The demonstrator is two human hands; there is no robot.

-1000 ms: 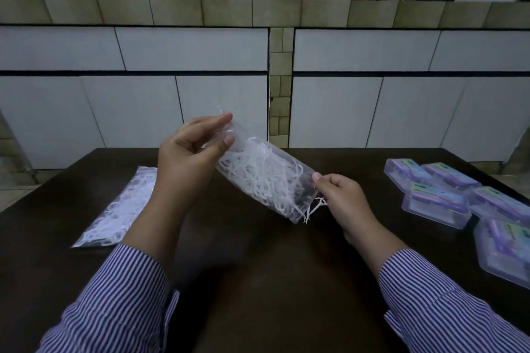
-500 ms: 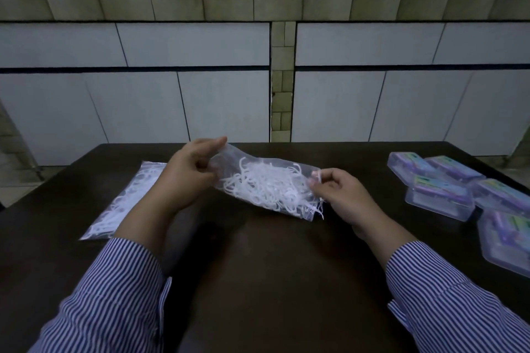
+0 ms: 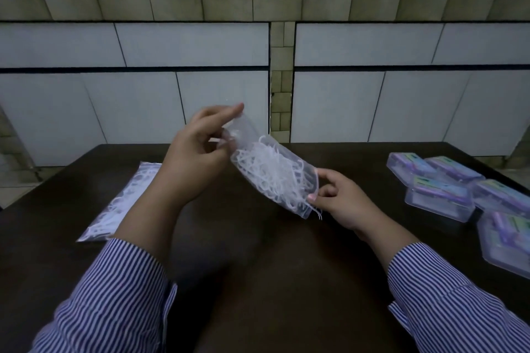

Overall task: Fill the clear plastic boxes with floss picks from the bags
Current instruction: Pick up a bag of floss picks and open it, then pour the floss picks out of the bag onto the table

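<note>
Where the sleeves ended: striped cuffs (image 3: 114,289) were seen nearest, forearms reaching forward over the dark table (image 3: 258,281).
Right hand (image 3: 341,203): the lower end of the clear bag (image 3: 272,175) was pinched between thumb and curled fingers.
Left hand (image 3: 198,152): the upper end was pinched, held raised.
Bag contents: white floss picks (image 3: 269,172) were bunched inside; the bag was held tilted above the table.
Second bag (image 3: 123,198): laid flat at left, filled with picks.
Clear plastic boxes (image 3: 441,195): clustered at right, lids closed, purple-green items inside.
</note>
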